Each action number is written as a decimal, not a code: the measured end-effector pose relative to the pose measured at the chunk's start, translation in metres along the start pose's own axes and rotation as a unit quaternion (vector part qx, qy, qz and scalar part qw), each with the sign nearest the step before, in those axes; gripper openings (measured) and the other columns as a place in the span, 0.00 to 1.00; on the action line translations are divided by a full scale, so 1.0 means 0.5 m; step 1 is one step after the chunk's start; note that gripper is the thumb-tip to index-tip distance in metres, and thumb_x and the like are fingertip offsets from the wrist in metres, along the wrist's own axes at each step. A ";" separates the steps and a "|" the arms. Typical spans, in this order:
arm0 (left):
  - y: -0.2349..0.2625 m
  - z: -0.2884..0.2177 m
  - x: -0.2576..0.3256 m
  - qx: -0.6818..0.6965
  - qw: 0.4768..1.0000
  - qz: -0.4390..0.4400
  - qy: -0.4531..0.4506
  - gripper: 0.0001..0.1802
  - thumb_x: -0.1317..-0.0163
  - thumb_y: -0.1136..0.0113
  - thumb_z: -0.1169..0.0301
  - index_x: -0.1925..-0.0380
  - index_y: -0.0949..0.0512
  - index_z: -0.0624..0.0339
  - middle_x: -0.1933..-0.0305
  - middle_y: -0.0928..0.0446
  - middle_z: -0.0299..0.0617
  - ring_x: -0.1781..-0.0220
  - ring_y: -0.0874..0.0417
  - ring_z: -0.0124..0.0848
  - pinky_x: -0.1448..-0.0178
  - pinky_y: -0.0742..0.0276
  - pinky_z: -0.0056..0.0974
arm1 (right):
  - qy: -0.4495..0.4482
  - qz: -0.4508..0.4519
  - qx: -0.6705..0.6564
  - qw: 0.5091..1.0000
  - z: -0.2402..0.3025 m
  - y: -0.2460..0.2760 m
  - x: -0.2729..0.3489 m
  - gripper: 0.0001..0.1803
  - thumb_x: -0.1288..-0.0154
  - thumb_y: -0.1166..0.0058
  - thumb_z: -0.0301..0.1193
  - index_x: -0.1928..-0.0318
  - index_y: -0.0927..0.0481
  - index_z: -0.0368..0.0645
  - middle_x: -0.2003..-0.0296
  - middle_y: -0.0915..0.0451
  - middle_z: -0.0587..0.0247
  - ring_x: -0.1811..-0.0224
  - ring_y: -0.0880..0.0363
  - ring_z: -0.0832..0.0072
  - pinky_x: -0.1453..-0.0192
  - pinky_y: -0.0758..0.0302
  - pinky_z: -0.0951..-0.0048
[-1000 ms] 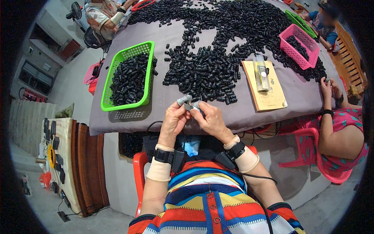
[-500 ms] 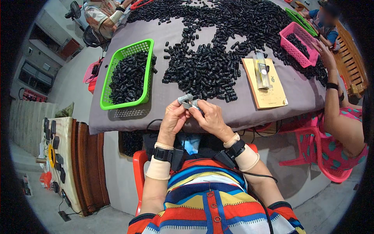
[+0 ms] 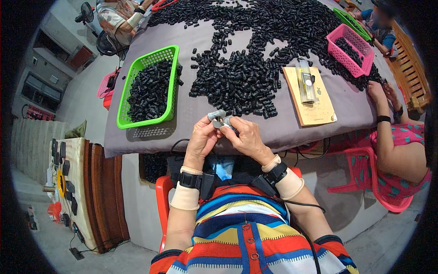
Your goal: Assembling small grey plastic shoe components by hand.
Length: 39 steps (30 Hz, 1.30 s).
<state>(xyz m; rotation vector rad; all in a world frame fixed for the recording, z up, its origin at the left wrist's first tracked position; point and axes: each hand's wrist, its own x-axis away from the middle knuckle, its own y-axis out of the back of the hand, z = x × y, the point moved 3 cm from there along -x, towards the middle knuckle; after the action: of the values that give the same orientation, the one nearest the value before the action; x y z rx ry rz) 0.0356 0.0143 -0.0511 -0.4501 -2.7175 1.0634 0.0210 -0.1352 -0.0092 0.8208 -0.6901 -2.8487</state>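
At the near edge of the grey-clothed table (image 3: 273, 134), two bare hands meet just in front of a heap of small black pieces (image 3: 237, 86). From where I stand, the left hand (image 3: 203, 138) is bent into a tight pinch, thumb and forefinger closed on a small grey piece (image 3: 218, 123). The right hand (image 3: 248, 138) comes at it from the other side, its thumb and forefinger drawn in close and pinching at the same spot. Silvery wrapping covers a fingertip on each hand, and between so many fingers I can't make out the piece's full shape.

As for writing, off to the right lies a yellow booklet (image 3: 321, 112) with some print on its cover, too small for me to read. Across its upper part rests a clear plastic case (image 3: 307, 93) bearing a pale round label and a yellowish strip.

A green basket (image 3: 137, 125) filled with black pieces sits to the left of the heap. Over on the right stands a pink basket (image 3: 360, 68), with a co-worker's hand (image 3: 377, 92) near it.
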 end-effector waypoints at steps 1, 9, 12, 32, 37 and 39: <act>0.002 0.000 0.000 0.000 1.000 0.000 0.000 0.16 0.41 0.43 0.73 0.53 0.26 0.62 0.61 0.22 0.39 0.62 0.22 0.26 0.60 0.27 0.29 | 0.002 -0.001 0.003 1.000 -0.001 -0.001 0.000 0.10 0.42 0.47 0.35 0.72 0.27 0.40 0.75 0.24 0.55 0.74 0.24 0.56 0.74 0.30 0.61; 0.012 0.004 -0.002 0.023 1.000 0.017 -0.002 0.17 0.42 0.43 0.73 0.52 0.27 0.64 0.60 0.23 0.40 0.61 0.22 0.27 0.59 0.25 0.29 | 0.000 -0.006 0.002 1.000 0.007 0.002 -0.001 0.10 0.43 0.46 0.31 0.74 0.28 0.38 0.77 0.26 0.53 0.75 0.25 0.56 0.74 0.32 0.62; 0.010 0.004 -0.002 0.018 1.000 0.004 -0.003 0.17 0.42 0.42 0.73 0.52 0.27 0.64 0.60 0.22 0.39 0.61 0.22 0.27 0.59 0.25 0.29 | 0.003 -0.007 0.006 1.000 0.005 0.001 -0.001 0.10 0.43 0.46 0.33 0.73 0.27 0.39 0.77 0.25 0.54 0.76 0.25 0.56 0.75 0.31 0.61; 0.001 -0.001 -0.003 -0.004 1.000 -0.004 -0.004 0.17 0.41 0.43 0.73 0.52 0.27 0.63 0.60 0.23 0.39 0.62 0.22 0.25 0.62 0.27 0.27 | 0.004 -0.019 0.026 0.999 0.003 -0.008 -0.001 0.10 0.41 0.47 0.35 0.75 0.26 0.43 0.77 0.25 0.59 0.76 0.24 0.59 0.75 0.30 0.63; 0.003 0.000 -0.004 0.000 1.000 0.004 -0.003 0.16 0.41 0.44 0.73 0.52 0.27 0.63 0.59 0.22 0.39 0.63 0.22 0.25 0.63 0.27 0.27 | 0.009 -0.018 0.020 1.000 0.008 -0.004 -0.002 0.10 0.41 0.47 0.35 0.75 0.26 0.44 0.77 0.25 0.59 0.76 0.24 0.60 0.75 0.30 0.63; 0.003 0.000 -0.005 0.014 1.000 0.011 -0.001 0.16 0.41 0.45 0.74 0.52 0.27 0.63 0.59 0.22 0.40 0.62 0.22 0.26 0.62 0.27 0.28 | 0.008 -0.017 0.023 1.000 0.004 -0.006 -0.001 0.10 0.41 0.47 0.35 0.75 0.26 0.44 0.77 0.24 0.59 0.76 0.24 0.60 0.75 0.30 0.63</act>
<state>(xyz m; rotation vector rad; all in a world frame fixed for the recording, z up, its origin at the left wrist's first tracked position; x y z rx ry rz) 0.0382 0.0147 -0.0523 -0.4766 -2.7015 1.1074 0.0206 -0.1317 -0.0085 0.8695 -0.7486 -2.8636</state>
